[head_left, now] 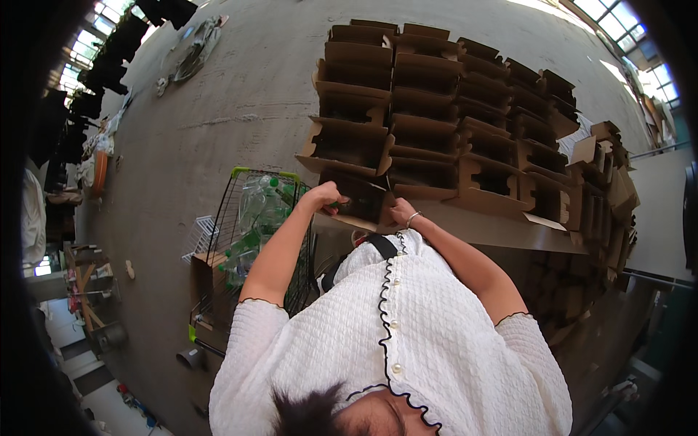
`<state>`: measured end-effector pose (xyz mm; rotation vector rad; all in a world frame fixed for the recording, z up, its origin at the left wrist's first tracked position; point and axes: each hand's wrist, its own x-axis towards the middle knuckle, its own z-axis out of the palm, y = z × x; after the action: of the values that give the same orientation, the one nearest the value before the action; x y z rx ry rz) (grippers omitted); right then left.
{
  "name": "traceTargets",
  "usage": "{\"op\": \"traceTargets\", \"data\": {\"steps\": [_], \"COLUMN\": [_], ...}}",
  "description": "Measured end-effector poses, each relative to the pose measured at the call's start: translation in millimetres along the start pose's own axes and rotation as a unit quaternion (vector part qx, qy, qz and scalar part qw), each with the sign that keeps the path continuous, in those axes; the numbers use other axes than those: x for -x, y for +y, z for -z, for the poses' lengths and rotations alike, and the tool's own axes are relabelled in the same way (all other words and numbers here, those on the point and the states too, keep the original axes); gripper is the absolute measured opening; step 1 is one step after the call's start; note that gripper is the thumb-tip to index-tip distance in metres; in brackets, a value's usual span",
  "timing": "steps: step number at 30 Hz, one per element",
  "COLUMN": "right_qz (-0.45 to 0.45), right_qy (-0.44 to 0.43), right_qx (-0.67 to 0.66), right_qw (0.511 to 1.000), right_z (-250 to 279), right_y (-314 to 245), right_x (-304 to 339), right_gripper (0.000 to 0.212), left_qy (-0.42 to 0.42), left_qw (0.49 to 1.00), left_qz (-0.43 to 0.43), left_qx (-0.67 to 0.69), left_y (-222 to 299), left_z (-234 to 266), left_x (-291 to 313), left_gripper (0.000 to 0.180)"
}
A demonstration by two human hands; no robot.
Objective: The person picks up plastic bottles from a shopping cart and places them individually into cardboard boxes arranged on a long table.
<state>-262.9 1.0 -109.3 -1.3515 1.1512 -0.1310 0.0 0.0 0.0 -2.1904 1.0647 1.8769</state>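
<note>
My left hand (pixel 325 196) is closed in a fist over the near open cardboard box (pixel 361 200), with a bit of green showing under the fingers, like the cap of a bottle. My right hand (pixel 402 212), with a thin bracelet at the wrist, grips the front flap of the same box. The box stands at the near edge of a table (pixel 494 231). The inside of the box is dark, and I cannot see what lies in it.
Several rows of open brown cardboard boxes (pixel 429 109) cover the table beyond my hands. A wire cart (pixel 247 225) with a green handle, full of clear plastic bottles with green caps, stands at my left. Grey concrete floor (pixel 218 123) stretches beyond.
</note>
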Motion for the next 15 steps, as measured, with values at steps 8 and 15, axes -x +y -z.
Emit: {"op": "traceTargets", "data": {"steps": [8, 15], "right_qz": [0.031, 0.108], "right_qy": [0.034, 0.026], "right_qx": [0.075, 0.179], "right_qw": [0.996, 0.978], "right_z": [-7, -8], "right_y": [10, 29], "right_x": [5, -22], "right_gripper": [0.022, 0.024], "left_qy": [-0.056, 0.139], "left_qw": [0.986, 0.840], "left_qz": [-0.045, -0.098], "left_qx": [-0.148, -0.515], "left_y": [-48, -32], "left_z": [18, -52], "left_x": [-117, -88], "left_gripper": [0.012, 0.053]}}
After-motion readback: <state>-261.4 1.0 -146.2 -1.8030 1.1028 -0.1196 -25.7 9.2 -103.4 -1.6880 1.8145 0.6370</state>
